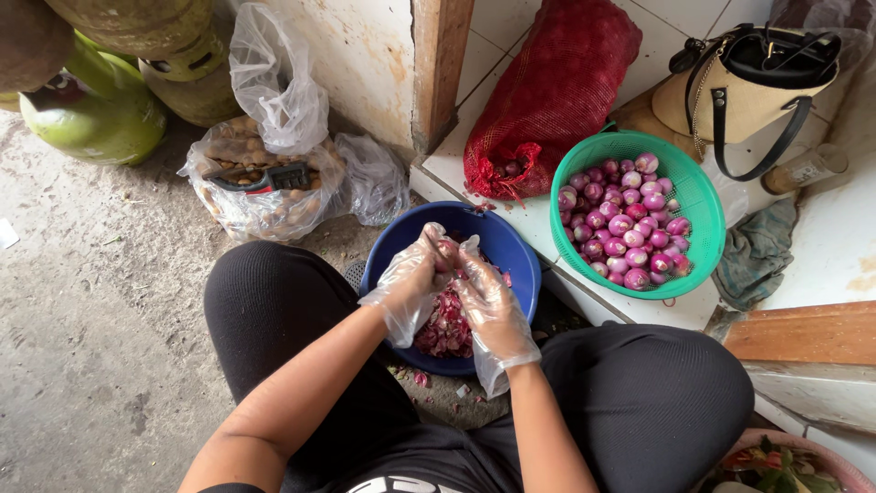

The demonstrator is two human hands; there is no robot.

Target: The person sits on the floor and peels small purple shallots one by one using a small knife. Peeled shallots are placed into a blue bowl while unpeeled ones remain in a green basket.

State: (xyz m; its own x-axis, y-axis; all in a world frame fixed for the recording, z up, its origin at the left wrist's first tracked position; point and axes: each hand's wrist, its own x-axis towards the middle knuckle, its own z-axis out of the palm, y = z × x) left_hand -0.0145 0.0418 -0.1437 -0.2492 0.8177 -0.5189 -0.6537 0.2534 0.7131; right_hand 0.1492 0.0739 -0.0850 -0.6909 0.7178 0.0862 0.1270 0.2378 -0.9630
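Both my hands wear clear plastic gloves and meet over a blue bowl (511,251) on the floor between my knees. My left hand (412,283) and my right hand (488,301) pinch a small shallot (449,253) together at the fingertips. Red shallot skins (445,324) lie piled in the bowl under my hands. A green basket (703,215) to the right holds several peeled purple shallots (625,224). Behind it leans a red mesh sack (557,87) with unpeeled shallots.
A clear plastic bag of brown roots with a knife (265,178) on top sits at the left. Green gas cylinders (96,110) stand at the far left. A tan handbag (744,87), a small bottle (808,169) and a grey cloth (753,251) lie on the raised tiled step.
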